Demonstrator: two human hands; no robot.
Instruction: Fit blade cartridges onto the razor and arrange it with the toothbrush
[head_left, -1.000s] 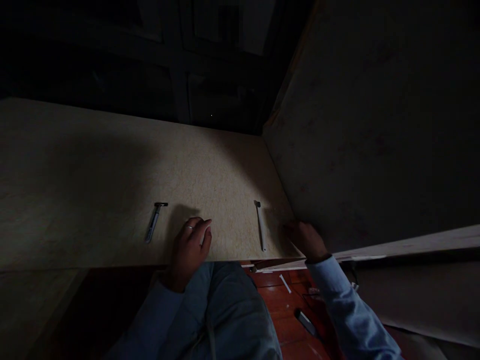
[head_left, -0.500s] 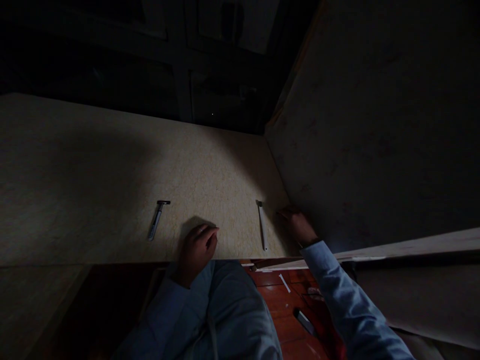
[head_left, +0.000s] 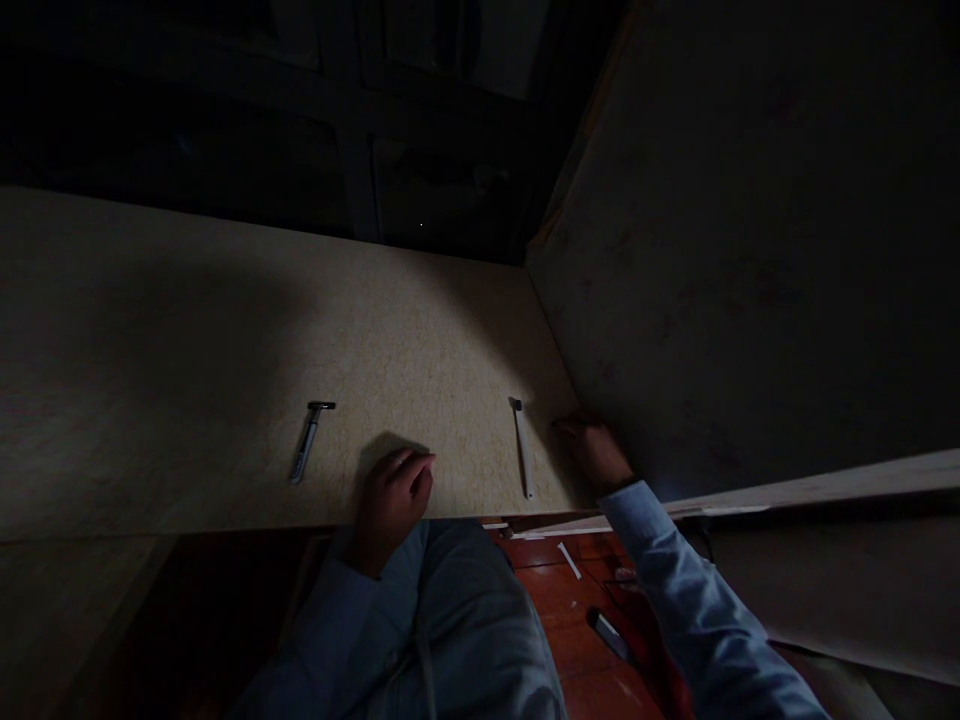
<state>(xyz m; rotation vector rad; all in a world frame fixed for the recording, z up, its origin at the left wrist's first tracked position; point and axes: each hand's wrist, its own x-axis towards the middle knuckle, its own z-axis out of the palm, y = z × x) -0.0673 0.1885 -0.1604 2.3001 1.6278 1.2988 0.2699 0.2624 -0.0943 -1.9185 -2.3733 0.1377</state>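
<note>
A razor (head_left: 306,442) with a dark head and a grey handle lies on the tabletop (head_left: 420,340) to the left of my left hand. My left hand (head_left: 394,495) rests at the table's front edge, fingers curled in, with nothing seen in it. Between my two hands lies a toothbrush (head_left: 523,448) with a pale handle, its dark bristle end pointing away from me. My right hand (head_left: 598,455) rests on the table to the right of the toothbrush, close to the wall. Its fingers are loosely curled in shadow, and nothing shows in them. Neither hand touches the razor or toothbrush.
A patterned wall (head_left: 750,300) rises along the table's right side. Dark glazed panels (head_left: 442,190) stand behind the far edge. On the reddish floor (head_left: 536,600) below lie a white strip (head_left: 569,561) and a dark and pale object (head_left: 609,635).
The view has shifted slightly, so the razor and toothbrush sit a little further left in the picture. Both hands keep the same pose on the table.
</note>
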